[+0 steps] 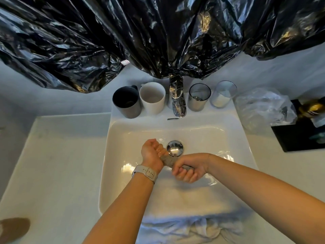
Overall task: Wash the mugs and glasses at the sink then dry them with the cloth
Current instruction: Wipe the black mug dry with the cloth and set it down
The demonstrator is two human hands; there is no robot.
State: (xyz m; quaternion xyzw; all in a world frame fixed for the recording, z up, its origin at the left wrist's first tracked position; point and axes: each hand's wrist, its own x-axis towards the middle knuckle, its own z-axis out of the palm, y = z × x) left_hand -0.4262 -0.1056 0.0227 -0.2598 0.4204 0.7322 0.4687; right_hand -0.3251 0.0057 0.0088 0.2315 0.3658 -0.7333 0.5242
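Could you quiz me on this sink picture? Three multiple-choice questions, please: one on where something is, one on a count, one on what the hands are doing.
1. Where do the mugs stand?
A. In the basin
B. On the sink ledge, left of the tap
C. On the black tray

2. How many clear glasses stand right of the tap?
A. One
B. Two
C. Four

3. What are the hands doing with the cloth?
A. Both grip it, twisted, over the basin
B. Only one hand touches it
C. It lies flat on the counter

Answers:
1 B: the dark mug and white mug stand on the ledge left of the tap.
2 B: one glass and a second glass stand there.
3 A: the left hand and right hand both grip the cloth above the basin.
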